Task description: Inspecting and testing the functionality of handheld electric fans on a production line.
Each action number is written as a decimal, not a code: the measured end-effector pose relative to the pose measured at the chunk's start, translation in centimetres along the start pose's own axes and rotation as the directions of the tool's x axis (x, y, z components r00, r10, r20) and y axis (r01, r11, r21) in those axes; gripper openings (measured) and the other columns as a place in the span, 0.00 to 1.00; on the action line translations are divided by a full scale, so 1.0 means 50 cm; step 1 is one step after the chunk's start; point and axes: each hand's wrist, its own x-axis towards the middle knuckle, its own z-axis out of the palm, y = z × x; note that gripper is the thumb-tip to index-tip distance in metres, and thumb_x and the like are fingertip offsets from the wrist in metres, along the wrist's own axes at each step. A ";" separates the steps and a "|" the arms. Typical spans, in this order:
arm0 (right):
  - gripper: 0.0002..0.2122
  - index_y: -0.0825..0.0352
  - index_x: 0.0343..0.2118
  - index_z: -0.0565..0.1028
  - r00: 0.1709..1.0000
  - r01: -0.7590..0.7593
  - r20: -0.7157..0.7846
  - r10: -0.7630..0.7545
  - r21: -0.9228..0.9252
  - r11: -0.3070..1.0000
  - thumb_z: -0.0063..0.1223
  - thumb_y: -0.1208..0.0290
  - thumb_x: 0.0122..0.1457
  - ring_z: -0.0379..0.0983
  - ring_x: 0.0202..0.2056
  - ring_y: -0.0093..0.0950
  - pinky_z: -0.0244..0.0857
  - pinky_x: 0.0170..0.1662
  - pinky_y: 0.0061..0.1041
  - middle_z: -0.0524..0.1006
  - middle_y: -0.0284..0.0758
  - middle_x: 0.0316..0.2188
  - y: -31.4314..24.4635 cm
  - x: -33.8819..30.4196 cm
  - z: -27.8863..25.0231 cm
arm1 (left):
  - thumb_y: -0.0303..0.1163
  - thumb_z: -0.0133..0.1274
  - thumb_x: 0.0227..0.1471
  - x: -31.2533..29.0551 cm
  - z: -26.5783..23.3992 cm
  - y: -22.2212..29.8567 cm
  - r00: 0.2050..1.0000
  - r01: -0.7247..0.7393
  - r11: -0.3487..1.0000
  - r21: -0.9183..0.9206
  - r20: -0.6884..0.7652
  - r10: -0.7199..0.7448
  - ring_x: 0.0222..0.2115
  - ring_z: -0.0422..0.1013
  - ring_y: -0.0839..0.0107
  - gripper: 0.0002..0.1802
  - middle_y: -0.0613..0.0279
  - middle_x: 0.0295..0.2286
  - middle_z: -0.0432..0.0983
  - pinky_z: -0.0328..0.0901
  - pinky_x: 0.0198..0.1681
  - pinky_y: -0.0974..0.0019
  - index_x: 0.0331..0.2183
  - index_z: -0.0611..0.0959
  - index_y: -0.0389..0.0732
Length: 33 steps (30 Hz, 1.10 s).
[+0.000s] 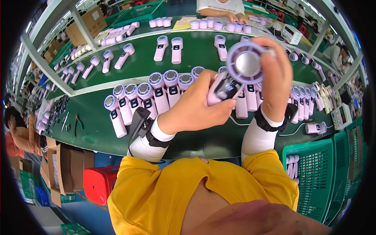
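Observation:
Raised over the green workbench is a pale purple handheld fan, its round head toward me and tilted to the upper right. My left hand is closed round its pale pink handle, with the thumb beside a lit dark display. The fingers of my right hand curl round the right rim of the fan head. Below and behind my hands stands a close row of similar fans with dark display panels; my forearms and hands hide part of it. A single fan lies at the right with a white cable near it.
Pliers lie at the bench's left, near small dark parts. A white-grey instrument box stands at the right. Green crates, a red stool and an open cardboard box flank me. Opposite, a person's hands work near more fans.

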 end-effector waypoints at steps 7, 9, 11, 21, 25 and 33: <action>0.17 0.73 0.36 0.68 0.961 -0.113 -0.158 0.228 0.527 0.842 0.43 0.62 0.51 0.68 0.33 0.24 0.61 0.39 0.19 0.71 0.35 0.30 0.018 0.000 0.020 | 0.32 0.60 0.32 0.015 -0.028 0.003 0.862 -0.508 0.756 0.414 0.248 0.443 0.26 0.69 0.61 0.31 0.53 0.26 0.69 0.63 0.29 0.68 0.40 0.65 0.36; 0.17 0.73 0.35 0.67 0.969 -0.163 -0.071 0.235 0.529 0.833 0.44 0.61 0.51 0.68 0.33 0.22 0.61 0.38 0.19 0.70 0.33 0.29 0.015 0.002 0.031 | 0.32 0.60 0.33 0.014 -0.016 -0.008 0.903 -0.427 0.818 0.386 0.229 0.364 0.25 0.69 0.62 0.30 0.53 0.27 0.69 0.63 0.28 0.68 0.40 0.66 0.36; 0.17 0.73 0.35 0.67 0.973 -0.180 -0.030 0.231 0.528 0.830 0.45 0.61 0.51 0.67 0.32 0.22 0.61 0.38 0.19 0.70 0.33 0.28 0.007 0.001 0.031 | 0.31 0.60 0.33 0.015 -0.006 -0.007 0.967 -0.238 0.913 0.332 0.173 0.189 0.24 0.69 0.65 0.29 0.55 0.27 0.70 0.63 0.25 0.68 0.40 0.67 0.36; 0.12 0.73 0.31 0.70 0.981 0.161 -0.093 -0.170 -0.092 0.983 0.41 0.67 0.56 0.66 0.33 0.21 0.58 0.36 0.18 0.70 0.33 0.26 -0.059 -0.026 0.013 | 0.33 0.51 0.44 -0.040 -0.076 0.119 0.982 0.178 0.390 -0.904 0.136 -0.132 0.21 0.68 0.67 0.19 0.57 0.26 0.69 0.63 0.19 0.70 0.38 0.63 0.41; 0.14 0.74 0.32 0.68 0.986 0.167 0.042 -0.164 -0.070 0.984 0.39 0.65 0.55 0.58 0.24 0.16 0.48 0.26 0.12 0.67 0.34 0.24 -0.056 -0.044 -0.052 | 0.47 0.42 0.49 -0.103 -0.038 0.154 0.699 -0.689 0.673 -0.267 -0.489 0.521 0.20 0.65 0.65 0.19 0.56 0.25 0.68 0.64 0.26 0.63 0.35 0.64 0.43; 0.12 0.74 0.30 0.68 0.963 0.267 0.048 -0.265 -0.052 0.962 0.38 0.69 0.56 0.55 0.19 0.15 0.46 0.22 0.11 0.67 0.34 0.24 -0.075 -0.046 -0.059 | 0.42 0.50 0.46 -0.116 -0.016 0.181 0.609 -0.754 0.655 -0.049 -0.426 0.670 0.27 0.68 0.62 0.22 0.53 0.26 0.69 0.65 0.28 0.62 0.38 0.62 0.39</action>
